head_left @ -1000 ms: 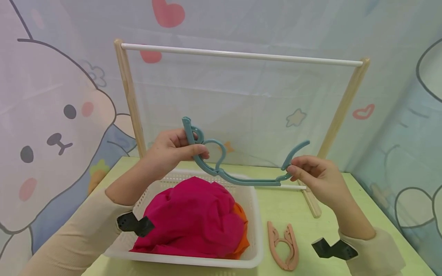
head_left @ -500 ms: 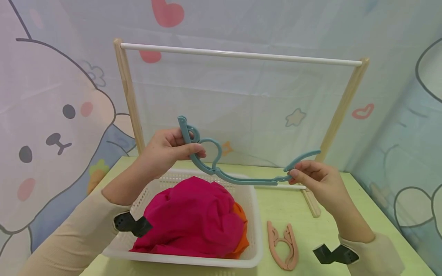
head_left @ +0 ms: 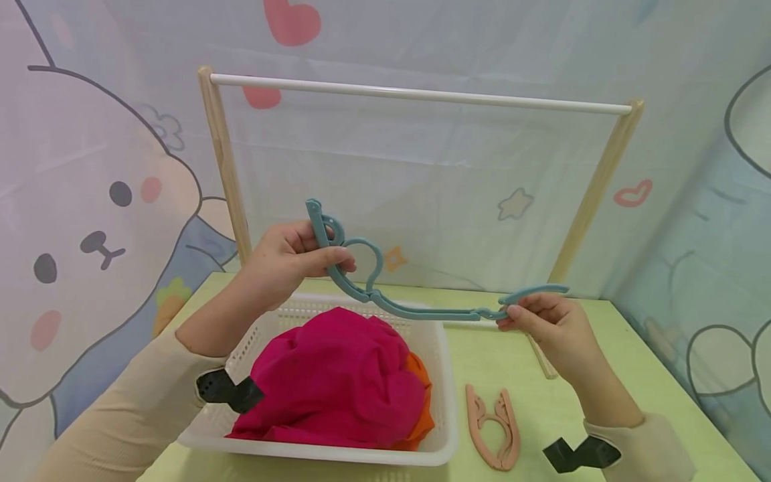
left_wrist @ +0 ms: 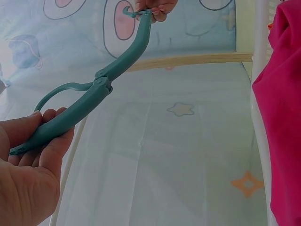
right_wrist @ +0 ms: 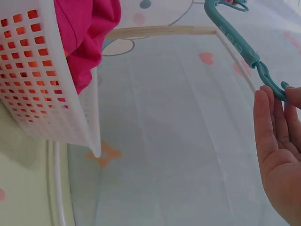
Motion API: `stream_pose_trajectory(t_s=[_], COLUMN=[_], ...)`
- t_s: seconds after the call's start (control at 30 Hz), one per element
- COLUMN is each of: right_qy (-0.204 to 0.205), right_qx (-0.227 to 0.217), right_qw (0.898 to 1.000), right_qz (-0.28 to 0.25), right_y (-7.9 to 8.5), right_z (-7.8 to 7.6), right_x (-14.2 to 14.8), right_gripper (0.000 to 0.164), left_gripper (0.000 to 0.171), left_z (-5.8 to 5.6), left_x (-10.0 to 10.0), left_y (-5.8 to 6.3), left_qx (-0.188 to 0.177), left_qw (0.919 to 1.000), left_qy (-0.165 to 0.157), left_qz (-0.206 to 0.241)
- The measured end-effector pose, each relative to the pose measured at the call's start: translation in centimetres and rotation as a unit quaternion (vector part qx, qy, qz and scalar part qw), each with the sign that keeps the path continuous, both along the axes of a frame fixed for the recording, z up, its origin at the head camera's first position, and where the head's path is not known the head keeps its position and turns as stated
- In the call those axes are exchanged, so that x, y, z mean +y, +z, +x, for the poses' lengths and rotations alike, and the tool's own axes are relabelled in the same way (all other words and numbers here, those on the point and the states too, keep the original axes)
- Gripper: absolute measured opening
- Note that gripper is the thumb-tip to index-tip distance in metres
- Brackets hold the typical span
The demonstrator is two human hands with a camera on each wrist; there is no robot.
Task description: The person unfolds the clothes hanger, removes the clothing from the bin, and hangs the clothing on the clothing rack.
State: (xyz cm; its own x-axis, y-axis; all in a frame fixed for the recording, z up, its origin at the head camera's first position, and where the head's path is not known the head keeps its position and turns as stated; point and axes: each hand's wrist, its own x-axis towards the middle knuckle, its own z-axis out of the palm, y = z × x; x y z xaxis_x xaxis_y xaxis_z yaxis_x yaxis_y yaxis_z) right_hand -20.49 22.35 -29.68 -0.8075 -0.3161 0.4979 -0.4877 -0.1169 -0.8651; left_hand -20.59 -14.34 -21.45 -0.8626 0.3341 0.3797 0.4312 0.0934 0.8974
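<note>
A teal folding clothes hanger (head_left: 415, 313) is held in the air between both hands, its right arm unfolded and its left arm still bent upward. My left hand (head_left: 283, 261) grips the upright left arm, thumb in front, beside the hook (head_left: 378, 258). At the other end my right hand (head_left: 551, 328) pinches the thin end joint, with a short end piece (head_left: 533, 292) lying almost level above the fingers. In the left wrist view the left fingers (left_wrist: 56, 153) curl under the hanger. The right wrist view shows the right thumb and fingers (right_wrist: 265, 113) on the hanger's tip.
Below the hands stands a white basket (head_left: 450, 402) with magenta cloth (head_left: 337, 381) and orange cloth (head_left: 424, 428). A folded pink hanger (head_left: 512, 432) lies to its right on the green table (head_left: 578, 428). Behind stands a wooden rack with a white bar (head_left: 421, 95).
The right hand has turned the hanger's short end piece outward and down, from slanting upward to nearly level. Both hands and the hanger have shifted slightly; the left hand has moved a little left.
</note>
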Motion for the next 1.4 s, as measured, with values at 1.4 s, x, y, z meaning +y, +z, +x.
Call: stream_pose_trajectory(t_s=[1.4], right_qy=[0.086], right_qx=[-0.055], right_qw=[0.973], right_qz=[-0.206], right_y=[-2.4], right_z=[1.3], right_x=[-3.4], right_gripper=[0.03], left_gripper=[0.002], left_z=[0.1], left_x=[-0.2], left_y=[1.0], left_qx=[-0.003], left_qw=[0.9992], left_qy=[0.016], left_qz=[0.035])
